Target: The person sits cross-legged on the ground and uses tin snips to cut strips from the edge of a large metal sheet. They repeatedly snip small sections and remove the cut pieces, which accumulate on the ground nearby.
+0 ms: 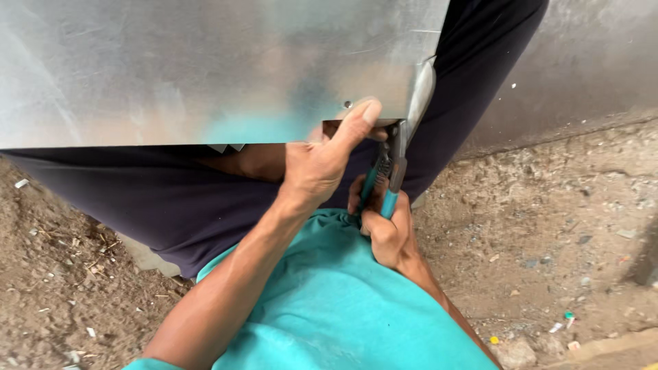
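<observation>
A large shiny sheet of metal [192,68] rests across my lap, over my dark trousers. My left hand [322,161] grips its lower edge near the right corner, thumb pressed on top beside a small rivet. My right hand [384,229] sits just below, closed around pliers with teal handles [386,179]. The pliers' jaws point up and bite the sheet's bent corner flap [419,92]. My teal shirt fills the bottom middle of the view.
Bare dirt ground with bits of straw lies at the left [62,274]. Rough concrete with scattered small litter lies at the right [548,226]. Another metal sheet [596,62] stands at the upper right.
</observation>
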